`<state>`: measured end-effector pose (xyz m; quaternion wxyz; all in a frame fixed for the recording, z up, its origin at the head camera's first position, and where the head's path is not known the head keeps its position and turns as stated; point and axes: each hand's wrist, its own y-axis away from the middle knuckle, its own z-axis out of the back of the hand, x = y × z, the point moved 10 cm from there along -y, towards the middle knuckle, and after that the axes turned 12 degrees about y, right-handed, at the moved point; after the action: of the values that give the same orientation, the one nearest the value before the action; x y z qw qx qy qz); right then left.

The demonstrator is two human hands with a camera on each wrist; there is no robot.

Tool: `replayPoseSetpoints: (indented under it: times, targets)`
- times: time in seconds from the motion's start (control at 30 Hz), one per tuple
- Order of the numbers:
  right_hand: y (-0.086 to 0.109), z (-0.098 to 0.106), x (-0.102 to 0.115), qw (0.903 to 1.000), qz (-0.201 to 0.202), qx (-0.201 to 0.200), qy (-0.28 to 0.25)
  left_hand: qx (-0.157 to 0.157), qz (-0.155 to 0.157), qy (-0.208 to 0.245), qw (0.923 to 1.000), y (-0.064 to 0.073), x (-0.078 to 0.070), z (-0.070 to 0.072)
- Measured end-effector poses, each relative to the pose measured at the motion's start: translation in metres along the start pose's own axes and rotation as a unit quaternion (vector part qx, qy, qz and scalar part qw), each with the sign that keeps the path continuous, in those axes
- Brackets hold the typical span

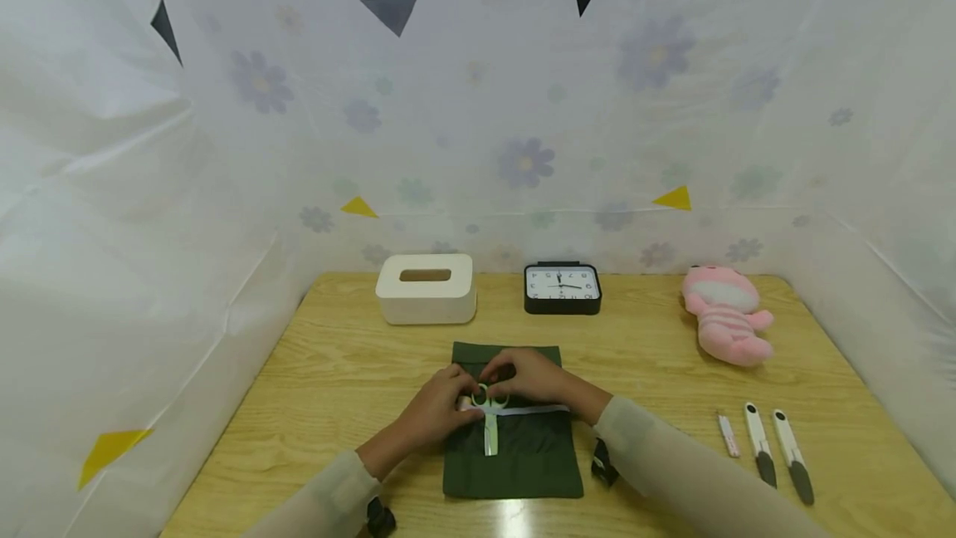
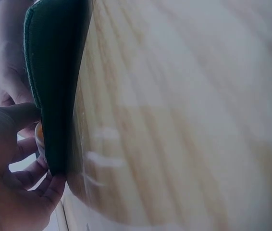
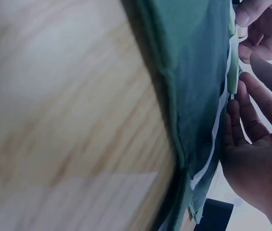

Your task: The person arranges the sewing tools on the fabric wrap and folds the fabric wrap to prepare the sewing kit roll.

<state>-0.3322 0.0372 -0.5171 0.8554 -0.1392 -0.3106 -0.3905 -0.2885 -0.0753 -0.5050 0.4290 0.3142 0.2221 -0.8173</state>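
A dark green cloth pouch (image 1: 515, 476) lies flat on the table, with a white elastic strap (image 1: 534, 411) across it. Scissors (image 1: 490, 434) with pale green handle loops and a light green blade cover lie under the strap. My left hand (image 1: 436, 409) is at the pouch's left edge; its thumb and fingers pinch a small cream-coloured piece (image 3: 242, 32) beside the scissors, mostly hidden by the hand. From the other side my right hand (image 1: 530, 376) reaches over the pouch, its loosely bent fingertips at the scissors' handle loops, thumb apart from the fingers in the right wrist view.
At the back stand a white tissue box (image 1: 426, 310), a black-framed clock (image 1: 562, 285) and a pink plush toy (image 1: 724, 322). On the right lie a small pink-and-white stick (image 1: 728, 436) and two white-and-grey handled tools (image 1: 758, 438), side by side.
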Motion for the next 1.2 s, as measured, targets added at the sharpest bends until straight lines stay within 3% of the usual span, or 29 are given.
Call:
replayPoseSetpoints:
  times: [0.27, 0.6, 0.8, 0.97, 1.2]
  targets:
    - [0.012, 0.013, 0.001, 0.9998, -0.003, -0.008, -0.015, 0.009, -0.007, -0.004, 0.9999, 0.0, -0.005, 0.001]
    - [0.036, 0.038, -0.005, 0.9994, -0.001, -0.033, -0.003, 0.049, -0.014, -0.04, 0.9979, -0.006, -0.008, 0.001]
    - [0.059, 0.051, -0.014, 0.9989, -0.02, -0.043, -0.008, 0.062, -0.015, -0.057, 0.9963, -0.009, -0.011, 0.001]
    - [0.082, 0.064, -0.023, 0.9978, -0.031, -0.058, -0.004, 0.053, -0.02, -0.092, 0.9941, -0.014, -0.015, 0.003]
    - [0.11, 0.076, -0.038, 0.9965, -0.041, -0.073, 0.007, 0.054, -0.018, -0.102, 0.9932, -0.022, -0.021, -0.001]
